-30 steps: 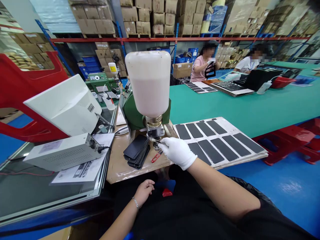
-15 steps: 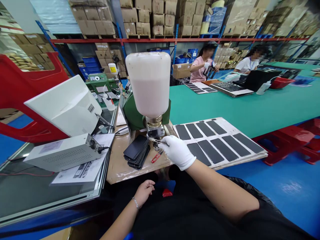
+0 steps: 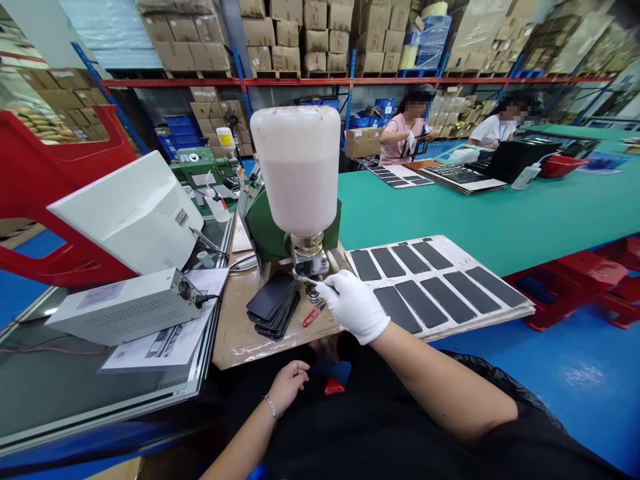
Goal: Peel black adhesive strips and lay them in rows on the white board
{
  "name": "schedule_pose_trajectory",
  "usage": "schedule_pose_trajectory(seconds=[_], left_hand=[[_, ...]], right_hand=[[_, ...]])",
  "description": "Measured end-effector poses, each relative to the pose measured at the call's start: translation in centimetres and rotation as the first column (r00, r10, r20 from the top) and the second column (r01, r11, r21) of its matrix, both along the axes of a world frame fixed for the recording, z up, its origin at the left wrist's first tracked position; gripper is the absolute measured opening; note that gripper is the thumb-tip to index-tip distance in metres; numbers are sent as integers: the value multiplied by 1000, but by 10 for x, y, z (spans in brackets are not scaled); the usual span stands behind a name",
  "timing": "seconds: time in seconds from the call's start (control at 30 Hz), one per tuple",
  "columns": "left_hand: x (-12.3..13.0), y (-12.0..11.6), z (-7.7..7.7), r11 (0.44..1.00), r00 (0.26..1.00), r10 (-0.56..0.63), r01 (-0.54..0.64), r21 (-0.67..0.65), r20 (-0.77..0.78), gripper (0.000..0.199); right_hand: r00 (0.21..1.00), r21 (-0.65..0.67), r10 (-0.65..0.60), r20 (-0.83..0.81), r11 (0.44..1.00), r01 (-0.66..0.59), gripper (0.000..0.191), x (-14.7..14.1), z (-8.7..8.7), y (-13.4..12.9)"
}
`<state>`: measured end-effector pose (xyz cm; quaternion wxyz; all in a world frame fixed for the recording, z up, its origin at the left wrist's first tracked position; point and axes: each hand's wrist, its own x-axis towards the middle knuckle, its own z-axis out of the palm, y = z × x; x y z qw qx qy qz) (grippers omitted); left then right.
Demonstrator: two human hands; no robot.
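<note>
My right hand [image 3: 356, 307], in a white glove, pinches metal tweezers [image 3: 314, 283] whose tip reaches under the nozzle of a green machine [image 3: 270, 223]. A large bottle of pale liquid [image 3: 300, 173] stands upside down on that machine. My left hand [image 3: 289, 385], ungloved with a bracelet at the wrist, rests near my lap with its fingers curled; whether it holds anything is hidden. Left of the nozzle lies a pile of black plates [image 3: 273, 300]. Small red snips [image 3: 313, 315] are beside it. Black rectangular plates [image 3: 449, 299] lie in two rows on a white board [image 3: 447, 247] at the right.
A white monitor [image 3: 133, 213] and a grey box with a fan [image 3: 130, 307] stand on the left bench. Across the green table [image 3: 385, 217] sit two people. Red stools [image 3: 580, 283] are at the right, and cartons [image 3: 275, 30] fill the racks behind.
My gloved right hand has shifted very slightly left with the tweezers. Across the table, the person in pink has lowered the dark frame. My left hand has not moved.
</note>
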<state>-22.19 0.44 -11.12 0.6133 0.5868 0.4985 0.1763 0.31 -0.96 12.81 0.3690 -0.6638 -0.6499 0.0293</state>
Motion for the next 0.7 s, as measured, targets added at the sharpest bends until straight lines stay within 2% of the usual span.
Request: schedule_pose_trajectory(seconds=[0.23, 0.33, 0.5, 0.7], left_hand=[[-1, 1, -4, 1000, 1000, 0, 0, 5, 6, 21], [-3, 1, -6, 1000, 1000, -6, 6, 7, 12, 21], [-3, 1, -8, 1000, 1000, -10, 10, 12, 13, 22], [-3, 1, -7, 1000, 1000, -13, 13, 19, 11, 24]], right_hand=[[999, 33, -6, -41, 999, 8, 17, 1, -4, 1], [1000, 32, 12, -10, 999, -12, 24, 1, -3, -4], [989, -20, 118, 91, 993, -117, 34, 1, 4, -14], [992, -37, 10, 129, 999, -6, 38, 6, -4, 0]])
